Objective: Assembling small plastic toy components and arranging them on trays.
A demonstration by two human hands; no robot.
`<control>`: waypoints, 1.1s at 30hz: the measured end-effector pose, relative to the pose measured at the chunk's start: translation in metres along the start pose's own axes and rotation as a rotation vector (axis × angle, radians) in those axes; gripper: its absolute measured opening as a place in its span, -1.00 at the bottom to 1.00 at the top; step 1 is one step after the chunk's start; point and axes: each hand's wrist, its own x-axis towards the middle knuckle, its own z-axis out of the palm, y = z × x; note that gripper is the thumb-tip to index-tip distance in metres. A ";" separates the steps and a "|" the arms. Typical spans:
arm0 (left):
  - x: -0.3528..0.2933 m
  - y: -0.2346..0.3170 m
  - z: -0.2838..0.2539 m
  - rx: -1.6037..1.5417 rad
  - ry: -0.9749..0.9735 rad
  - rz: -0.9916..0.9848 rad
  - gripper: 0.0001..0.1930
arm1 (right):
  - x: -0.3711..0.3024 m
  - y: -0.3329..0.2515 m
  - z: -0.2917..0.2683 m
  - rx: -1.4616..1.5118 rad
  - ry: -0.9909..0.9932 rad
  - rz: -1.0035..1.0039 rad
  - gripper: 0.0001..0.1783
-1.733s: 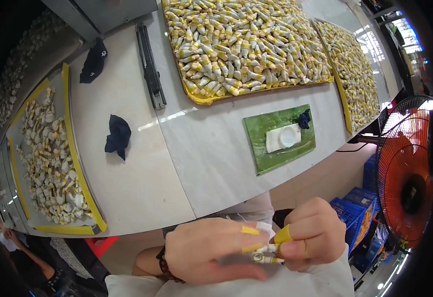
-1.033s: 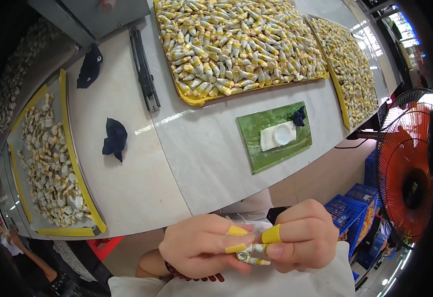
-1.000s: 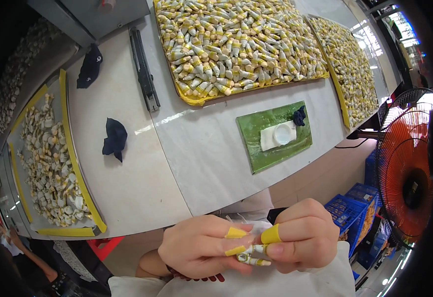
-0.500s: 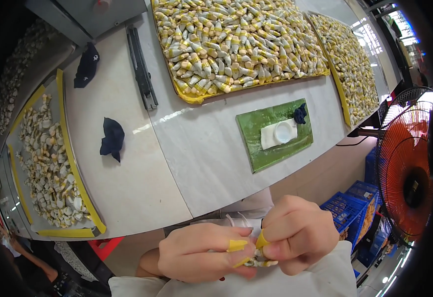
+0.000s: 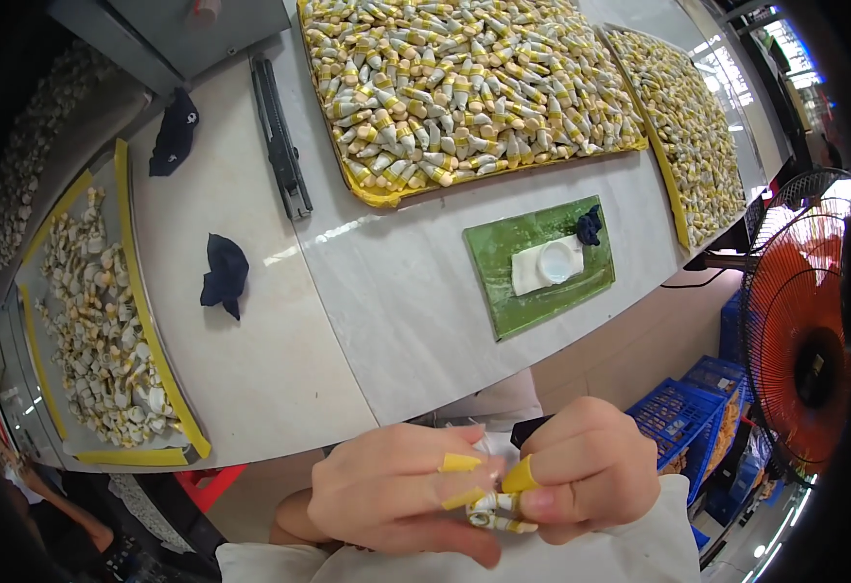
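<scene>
Both my hands meet low over my lap, yellow tape round some fingers. Small white pieces with yellow bands (image 5: 486,512) show between them; one has a peach-coloured round end. My right hand (image 5: 590,468) is closed, thumb and forefinger pinching at these pieces. Curled fingers of my left hand (image 5: 396,491) press against the other side, while its thumb, smeared by motion, sticks out below. How many pieces are held is hidden. A dark pointed edge shows behind my right hand; what it belongs to I cannot tell.
A large yellow-edged tray (image 5: 386,199) of banded pieces lies ahead, a second tray (image 5: 673,209) right of it. At left, a tray (image 5: 138,291) holds loose white pieces. Green board (image 5: 503,311) with a small white dish (image 5: 558,261), dark cloth scraps (image 5: 224,277), black bar (image 5: 282,146), orange fan (image 5: 799,330), blue crates (image 5: 673,418).
My left thumb has swung down, away from the pieces. The pieces between my hands have turned, showing more of themselves. A dark edge has appeared behind my right hand.
</scene>
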 end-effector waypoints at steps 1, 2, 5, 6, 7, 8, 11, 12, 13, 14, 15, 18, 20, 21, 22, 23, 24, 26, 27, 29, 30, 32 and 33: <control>-0.001 -0.002 0.000 0.001 -0.001 -0.001 -0.57 | 0.001 0.000 0.003 0.001 0.001 -0.001 -0.75; -0.002 -0.005 0.001 -0.024 0.005 0.025 -0.56 | 0.002 -0.001 0.006 -0.112 0.039 -0.046 -0.74; -0.003 -0.005 -0.001 -0.069 -0.011 0.052 -0.56 | -0.005 -0.003 0.010 -0.257 0.095 -0.083 -0.73; -0.003 -0.004 -0.001 -0.088 -0.033 0.053 -0.57 | -0.008 -0.004 0.010 -0.290 0.111 -0.076 -0.73; -0.004 -0.005 -0.001 -0.087 -0.032 0.051 -0.57 | -0.007 -0.004 0.008 -0.288 0.111 -0.076 -0.73; -0.004 -0.006 -0.001 -0.117 -0.027 0.077 -0.57 | -0.005 -0.006 0.004 -0.289 0.077 -0.068 -0.74; -0.001 0.001 0.004 -0.093 0.045 0.102 -0.60 | -0.003 -0.009 0.002 -0.288 0.039 -0.065 -0.77; 0.000 0.005 0.004 -0.037 0.114 0.103 -0.62 | -0.003 -0.009 0.002 -0.286 0.033 -0.071 -0.79; 0.002 0.008 0.003 -0.040 0.110 0.102 -0.62 | -0.003 -0.009 0.003 -0.289 0.037 -0.068 -0.79; 0.004 0.010 0.000 -0.006 0.106 0.104 -0.65 | -0.003 -0.009 0.005 -0.298 0.072 -0.073 -0.81; 0.006 0.011 -0.001 0.028 0.103 0.107 -0.67 | -0.002 -0.009 0.006 -0.306 0.107 -0.079 -0.82; 0.006 0.014 0.000 0.062 0.129 0.092 -0.71 | 0.001 -0.010 0.006 -0.264 0.089 -0.045 -0.83; 0.007 0.016 -0.004 0.044 0.105 0.077 -0.70 | 0.003 -0.011 0.006 -0.251 0.081 -0.037 -0.82; 0.008 0.017 -0.005 0.026 0.082 0.063 -0.69 | 0.003 -0.011 0.005 -0.238 0.073 -0.031 -0.82; 0.007 0.017 -0.004 0.026 0.081 0.062 -0.69 | 0.003 -0.011 0.006 -0.238 0.074 -0.030 -0.82; 0.007 0.017 -0.004 0.026 0.094 0.066 -0.69 | 0.004 -0.011 0.007 -0.233 0.085 -0.035 -0.82; 0.007 0.017 -0.003 0.027 0.106 0.071 -0.68 | 0.004 -0.011 0.009 -0.229 0.097 -0.040 -0.81; 0.005 0.014 -0.004 0.031 0.088 0.090 -0.69 | 0.005 -0.011 0.010 -0.236 0.104 -0.041 -0.81; 0.004 0.012 -0.004 0.035 0.071 0.110 -0.70 | 0.005 -0.011 0.010 -0.243 0.110 -0.043 -0.82; 0.011 -0.008 -0.017 -0.151 -0.117 0.073 -0.66 | 0.004 -0.005 0.005 -0.276 0.074 -0.061 -0.80; 0.012 -0.018 -0.021 -0.334 -0.304 0.036 -0.62 | 0.002 -0.002 0.002 -0.308 0.037 -0.081 -0.77; -0.002 -0.017 -0.004 -0.288 -0.085 0.036 -0.70 | 0.003 0.002 -0.001 -0.277 0.072 -0.080 -0.72; -0.004 -0.014 0.002 -0.548 0.007 -0.081 -0.63 | 0.005 0.003 -0.002 -0.252 0.109 -0.071 -0.66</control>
